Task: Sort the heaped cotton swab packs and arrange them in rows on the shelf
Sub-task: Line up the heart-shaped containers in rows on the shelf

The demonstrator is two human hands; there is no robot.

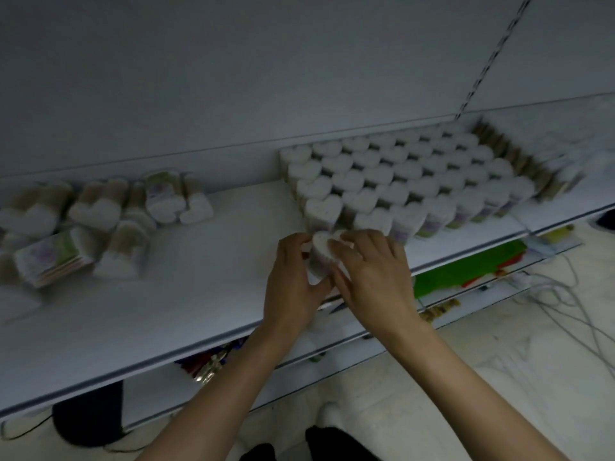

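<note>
I have the left hand [293, 281] and right hand [374, 274] both curled round one heart-shaped swab pack [320, 249], upright near the front of the shelf [199, 294], just beside the finished rows [399, 174]. I judge it light and thin-walled, so I'd grip its sides gently. Its label is too blurred to read.
</note>
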